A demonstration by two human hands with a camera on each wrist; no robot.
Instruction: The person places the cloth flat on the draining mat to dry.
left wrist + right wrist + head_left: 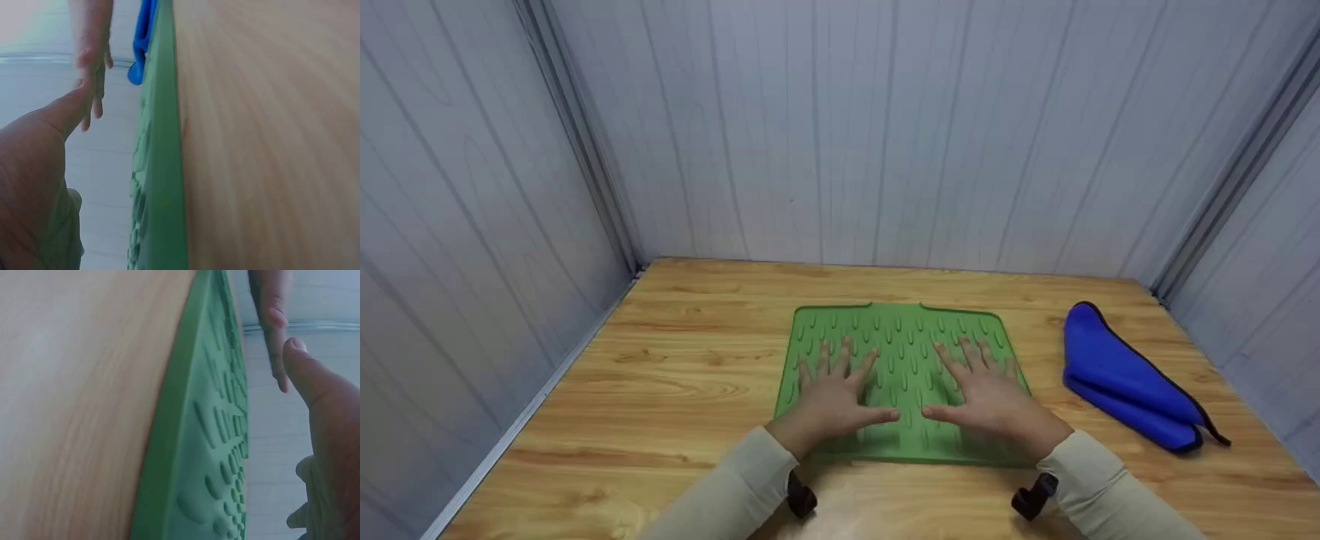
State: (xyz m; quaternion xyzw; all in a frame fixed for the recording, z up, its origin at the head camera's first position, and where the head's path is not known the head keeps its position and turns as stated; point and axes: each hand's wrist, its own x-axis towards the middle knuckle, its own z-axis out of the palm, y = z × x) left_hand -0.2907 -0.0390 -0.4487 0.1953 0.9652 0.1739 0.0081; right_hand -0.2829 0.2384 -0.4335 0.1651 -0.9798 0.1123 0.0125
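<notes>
The left hand [834, 401] and right hand [991, 399], fingers spread and holding nothing, are just above the mat [904, 379], which might slide on the table [697, 375] under it if one pushes harder.

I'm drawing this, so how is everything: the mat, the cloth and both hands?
Green ridged mat: flat on the wood-grain tabletop.
Blue black-edged cloth: folded over, lying right of the mat, not touching it.
Left hand: fingers spread, above the mat.
Right hand: fingers spread, also above it.
</notes>
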